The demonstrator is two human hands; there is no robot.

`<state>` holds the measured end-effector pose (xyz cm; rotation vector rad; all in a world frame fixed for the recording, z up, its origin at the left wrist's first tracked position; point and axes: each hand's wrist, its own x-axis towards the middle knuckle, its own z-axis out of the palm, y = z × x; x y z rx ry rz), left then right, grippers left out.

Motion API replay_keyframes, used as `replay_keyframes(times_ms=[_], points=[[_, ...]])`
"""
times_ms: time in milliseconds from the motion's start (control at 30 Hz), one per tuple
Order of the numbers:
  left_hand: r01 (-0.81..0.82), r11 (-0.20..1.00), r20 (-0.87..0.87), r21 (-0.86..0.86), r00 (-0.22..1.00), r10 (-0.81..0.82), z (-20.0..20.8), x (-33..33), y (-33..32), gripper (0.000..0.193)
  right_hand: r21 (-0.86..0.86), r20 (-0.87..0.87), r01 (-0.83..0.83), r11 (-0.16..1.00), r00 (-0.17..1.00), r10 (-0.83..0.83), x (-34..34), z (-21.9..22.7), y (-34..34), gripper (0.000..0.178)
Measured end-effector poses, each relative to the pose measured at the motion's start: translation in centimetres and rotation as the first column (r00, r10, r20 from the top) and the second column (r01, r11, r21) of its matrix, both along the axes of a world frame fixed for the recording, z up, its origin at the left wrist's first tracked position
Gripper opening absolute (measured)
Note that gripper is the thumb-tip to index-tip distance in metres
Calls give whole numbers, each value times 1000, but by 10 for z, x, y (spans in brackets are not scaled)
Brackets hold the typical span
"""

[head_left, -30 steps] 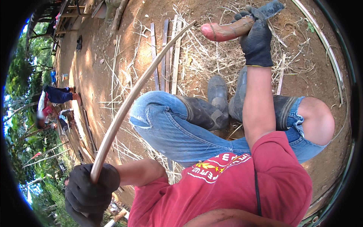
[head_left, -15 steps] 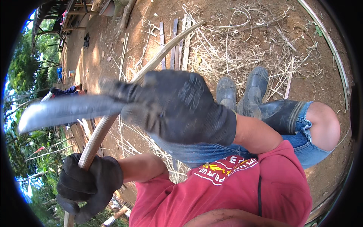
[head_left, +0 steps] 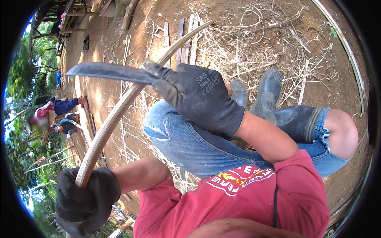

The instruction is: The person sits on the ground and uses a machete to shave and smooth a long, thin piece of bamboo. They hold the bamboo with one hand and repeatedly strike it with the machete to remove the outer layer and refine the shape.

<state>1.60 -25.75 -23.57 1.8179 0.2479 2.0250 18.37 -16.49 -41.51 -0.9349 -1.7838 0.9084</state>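
My left hand (head_left: 85, 204), in a black glove, is closed around the lower end of a long, curved wooden strip (head_left: 113, 119). The strip slants away to the right, and its thin far end lies above the ground litter in view. In my right hand (head_left: 198, 97), also gloved in black, is a knife with a long, broad dark blade (head_left: 107, 73). Its handle is mostly hidden by the fingers. The blade points left and crosses over the strip; I cannot tell whether they touch.
Pale shavings (head_left: 246, 59) litter the brown dirt beyond my rubber boots (head_left: 266, 93). Several flat slats (head_left: 180, 41) lie at the far middle. At left, people (head_left: 59, 113) sit near greenery. A long pale strip (head_left: 349, 49) curves along the right side.
The knife has moved away from me and to the right along the strip, its blade no longer blurred. My left hand and the strip's near end have shifted slightly left.
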Motion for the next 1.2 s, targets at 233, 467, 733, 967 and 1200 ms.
replay_keyframes(times_ms=[233,467,733,967,1200], points=[[67,997,-15,32,998,-67,-3,-3,0,37,-283,173,97,954,984,-48,1,-53,36,48],[42,997,8,57,999,-43,-5,2,0,35,-389,295,151,909,955,-32,11,-97,58,54],[-15,995,24,99,1000,13,-6,14,0,34,233,-156,-197,952,959,236,-22,43,-37,49],[12,989,18,150,1000,-14,-7,27,9,35,213,-25,-218,952,973,229,-5,47,-25,54],[62,995,12,83,998,-63,-6,4,3,33,-38,17,-36,999,999,37,-9,-26,16,39]])
